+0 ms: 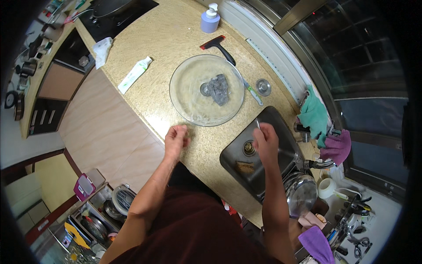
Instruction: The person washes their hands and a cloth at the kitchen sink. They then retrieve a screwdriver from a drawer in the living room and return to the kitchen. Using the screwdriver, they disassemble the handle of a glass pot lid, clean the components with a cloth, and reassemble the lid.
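A round glass lid (188,99) lies on the speckled stone countertop (158,43), its surface smeared with whitish streaks. On it rests a crumpled grey cloth (219,89) beside the dark round knob (205,89). My left hand (176,140) hovers by the counter's front edge, just below the lid. Its fingers are curled in, with nothing visible in them. Over the steel sink (230,155) my right hand (266,140) pinches a small, thin, light-coloured object (257,123); most of it is hidden by the fingers.
A squeegee (216,44), a green-and-white-handled knife (254,94) and a sink strainer (263,87) lie beyond the lid. A white tube (134,75) is at left, a pump bottle (210,20) at the back. A brown sponge (245,167) sits in the sink, near the faucet (319,164).
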{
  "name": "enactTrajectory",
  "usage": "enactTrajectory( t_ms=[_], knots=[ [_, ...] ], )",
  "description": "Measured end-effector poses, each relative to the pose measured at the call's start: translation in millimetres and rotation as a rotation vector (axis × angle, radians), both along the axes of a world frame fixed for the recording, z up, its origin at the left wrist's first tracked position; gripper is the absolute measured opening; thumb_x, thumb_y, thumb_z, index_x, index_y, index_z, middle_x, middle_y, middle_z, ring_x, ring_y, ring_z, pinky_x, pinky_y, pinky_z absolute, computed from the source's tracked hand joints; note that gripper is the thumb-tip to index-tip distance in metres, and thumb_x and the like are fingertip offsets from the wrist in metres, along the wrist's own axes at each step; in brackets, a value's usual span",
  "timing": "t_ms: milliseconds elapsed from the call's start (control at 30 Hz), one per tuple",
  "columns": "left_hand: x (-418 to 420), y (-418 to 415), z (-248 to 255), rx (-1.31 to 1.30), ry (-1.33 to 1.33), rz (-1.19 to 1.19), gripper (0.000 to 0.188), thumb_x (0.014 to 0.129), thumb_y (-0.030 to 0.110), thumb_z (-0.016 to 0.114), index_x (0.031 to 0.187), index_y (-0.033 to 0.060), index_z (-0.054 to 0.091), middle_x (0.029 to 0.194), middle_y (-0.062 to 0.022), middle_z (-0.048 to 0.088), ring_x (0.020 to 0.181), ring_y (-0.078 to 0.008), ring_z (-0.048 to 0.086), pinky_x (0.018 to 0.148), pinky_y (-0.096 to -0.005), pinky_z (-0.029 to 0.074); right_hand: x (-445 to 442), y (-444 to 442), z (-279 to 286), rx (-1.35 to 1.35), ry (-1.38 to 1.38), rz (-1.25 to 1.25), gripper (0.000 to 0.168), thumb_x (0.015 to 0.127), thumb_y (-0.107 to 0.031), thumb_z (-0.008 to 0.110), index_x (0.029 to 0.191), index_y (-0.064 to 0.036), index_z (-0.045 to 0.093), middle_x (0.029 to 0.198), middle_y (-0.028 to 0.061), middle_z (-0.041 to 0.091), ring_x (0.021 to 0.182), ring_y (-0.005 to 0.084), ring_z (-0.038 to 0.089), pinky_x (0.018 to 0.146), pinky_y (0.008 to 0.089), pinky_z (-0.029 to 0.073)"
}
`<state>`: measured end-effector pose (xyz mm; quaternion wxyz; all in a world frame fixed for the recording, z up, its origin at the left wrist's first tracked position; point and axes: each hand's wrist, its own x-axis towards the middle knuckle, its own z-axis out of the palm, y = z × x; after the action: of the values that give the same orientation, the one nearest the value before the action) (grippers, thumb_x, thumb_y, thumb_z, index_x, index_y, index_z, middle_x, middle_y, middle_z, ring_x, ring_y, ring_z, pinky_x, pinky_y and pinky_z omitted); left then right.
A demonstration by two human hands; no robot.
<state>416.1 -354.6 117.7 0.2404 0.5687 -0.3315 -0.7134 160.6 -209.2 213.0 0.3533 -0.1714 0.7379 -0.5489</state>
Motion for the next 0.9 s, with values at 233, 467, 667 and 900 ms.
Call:
enactTrajectory(
  t_ms=[233,467,667,900],
  knots=[
    [-24,-86,-24,0.142,0.165,0.039,0.023,0.092,0.031,0.068,0.102,0.0122,0.061,0.090,-0.0004,0.063,0.077,-0.0136,0.063,0.064,-0.0272,0.052,2,-130,-50,0.276,0.728,0.288,0.028,0.080,-0.020,0.070,0.105,-0.008,0.065,0.079,0.0127,0.067,0.073,0.0288,0.067,0.066,0.0395,0.052],
    [-45,-102,-39,0.339,0.372,0.096,0.025,0.089,0.020,0.072,0.110,0.0096,0.065,0.095,-0.0043,0.068,0.080,-0.0198,0.069,0.061,-0.0285,0.054,9,-179,-80,0.558,0.998,0.414,0.017,0.081,-0.020,0.065,0.096,-0.012,0.066,0.084,0.0119,0.067,0.079,0.0347,0.066,0.067,0.0454,0.052],
    [-52,-92,-35,0.349,0.374,0.150,0.024,0.094,0.011,0.063,0.117,0.0019,0.064,0.099,-0.0111,0.070,0.081,-0.0252,0.071,0.059,-0.0288,0.056,0,-166,-88,0.453,0.946,0.366,0.012,0.080,-0.017,0.065,0.089,-0.010,0.066,0.083,0.0121,0.067,0.078,0.0338,0.065,0.067,0.0444,0.052],
    [-7,-68,-32,0.228,0.339,0.219,0.024,0.096,0.007,0.057,0.117,-0.0028,0.062,0.099,-0.0150,0.070,0.085,-0.0269,0.072,0.057,-0.0284,0.058,-26,-94,-50,0.214,0.673,0.095,0.015,0.079,-0.011,0.069,0.093,-0.006,0.068,0.074,0.0090,0.066,0.065,0.0196,0.064,0.063,0.0325,0.051]
  ],
)
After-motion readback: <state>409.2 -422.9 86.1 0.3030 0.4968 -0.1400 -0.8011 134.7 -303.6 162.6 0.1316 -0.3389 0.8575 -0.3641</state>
